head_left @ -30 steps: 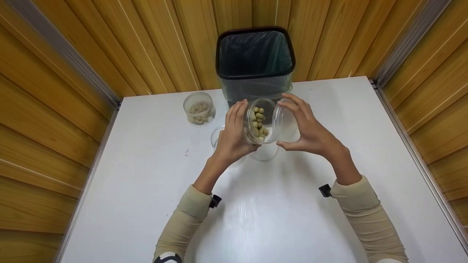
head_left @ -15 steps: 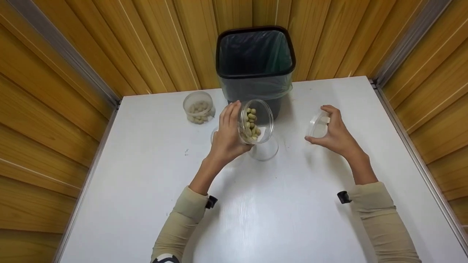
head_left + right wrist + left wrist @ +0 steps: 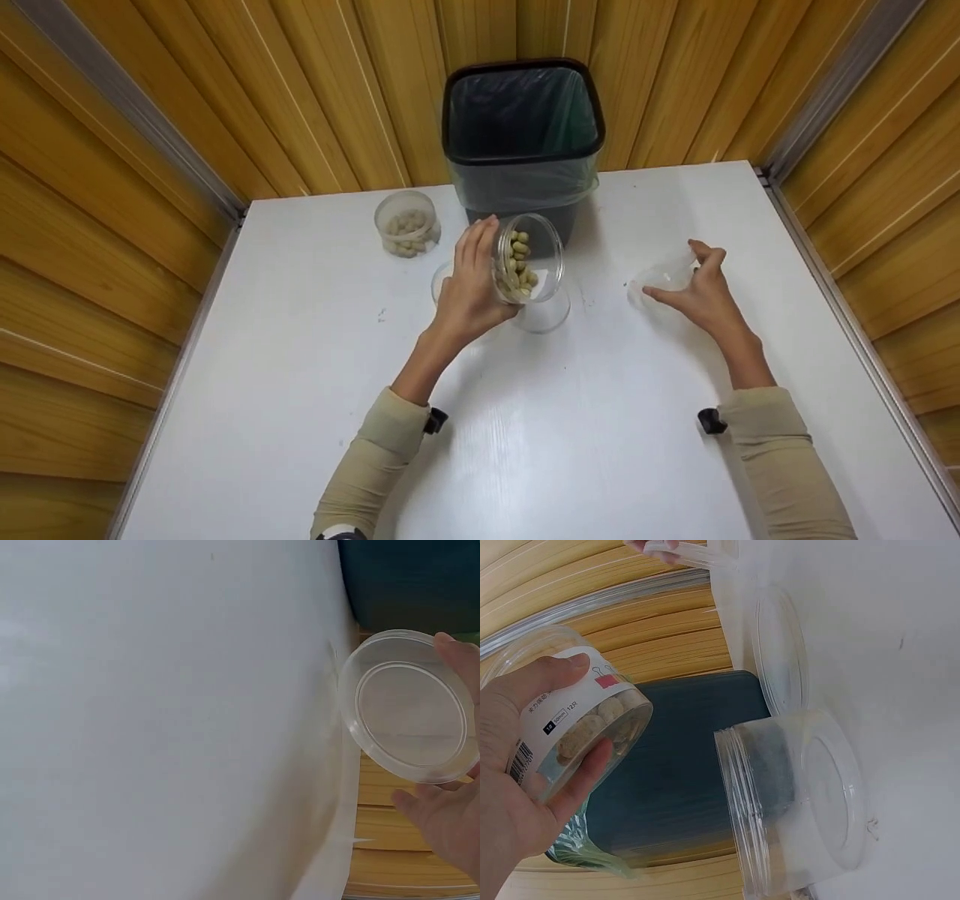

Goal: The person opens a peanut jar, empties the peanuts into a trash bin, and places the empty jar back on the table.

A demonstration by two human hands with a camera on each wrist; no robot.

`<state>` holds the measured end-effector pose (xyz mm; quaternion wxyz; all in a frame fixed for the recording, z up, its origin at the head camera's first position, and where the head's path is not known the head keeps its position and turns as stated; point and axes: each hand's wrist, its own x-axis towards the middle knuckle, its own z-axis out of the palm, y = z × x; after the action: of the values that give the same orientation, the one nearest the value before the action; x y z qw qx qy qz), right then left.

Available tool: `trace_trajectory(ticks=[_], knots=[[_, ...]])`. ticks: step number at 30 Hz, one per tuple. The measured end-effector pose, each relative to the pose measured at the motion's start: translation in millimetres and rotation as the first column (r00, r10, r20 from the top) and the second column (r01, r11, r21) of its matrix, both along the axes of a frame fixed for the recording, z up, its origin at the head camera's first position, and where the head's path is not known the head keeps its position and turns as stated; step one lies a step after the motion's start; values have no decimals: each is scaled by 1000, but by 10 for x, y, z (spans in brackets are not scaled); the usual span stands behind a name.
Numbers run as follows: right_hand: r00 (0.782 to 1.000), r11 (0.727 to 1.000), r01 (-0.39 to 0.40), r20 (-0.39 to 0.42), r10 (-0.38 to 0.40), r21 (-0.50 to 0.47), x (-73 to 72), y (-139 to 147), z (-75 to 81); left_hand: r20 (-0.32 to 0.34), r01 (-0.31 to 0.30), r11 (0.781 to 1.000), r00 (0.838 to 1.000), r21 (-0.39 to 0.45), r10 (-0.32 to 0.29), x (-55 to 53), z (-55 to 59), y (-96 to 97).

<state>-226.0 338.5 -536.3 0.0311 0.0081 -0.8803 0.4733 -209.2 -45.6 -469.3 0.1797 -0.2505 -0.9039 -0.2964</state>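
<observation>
Left hand (image 3: 469, 285) grips tilted clear round plastic jar (image 3: 544, 244) of greenish oval nuts (image 3: 519, 264), right hand (image 3: 706, 291) holds translucent round plastic lid (image 3: 664, 279) over white table (image 3: 300, 360), translucent plastic tub (image 3: 405, 201) near black-rimmed square bin (image 3: 517, 186).

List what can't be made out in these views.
Head: most of the clear jar on the table, hidden by the left hand.
Left wrist: barcode digits on the held jar, too small; most of the right hand, cut by top edge.
Right wrist: lid, partly covered by that hand.
</observation>
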Motion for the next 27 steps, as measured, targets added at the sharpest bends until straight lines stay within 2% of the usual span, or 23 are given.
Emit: trace_trajectory(ticks=[3, 6, 10, 18, 24, 27], knots=[[1000, 1000, 23, 1, -23, -17, 27, 52, -24, -10, 0, 1000, 1000, -1, 0, -5, 3, 3], [1000, 1000, 10, 28, -10, -6, 57, 113, -38, -18, -3, 1000, 1000, -6, 3, 0, -2, -4], [995, 997, -29, 93, 22, 74, 84, 195, -52, -15, -15, 1000, 1000, -22, 14, 10, -17, -17], [966, 953, -96, 257, 20, 287, 76, 279, -68, -14, -27, 999, 1000, -32, 26, 33, -37, -43], [943, 931, -144, 332, 26, 336, 91, 298, -112, -22, -21, 1000, 1000, -18, 21, 31, -40, -64], [941, 928, -158, 337, 38, 338, 114, 293, -127, -19, -21, 1000, 1000, -12, 21, 29, -42, -83]])
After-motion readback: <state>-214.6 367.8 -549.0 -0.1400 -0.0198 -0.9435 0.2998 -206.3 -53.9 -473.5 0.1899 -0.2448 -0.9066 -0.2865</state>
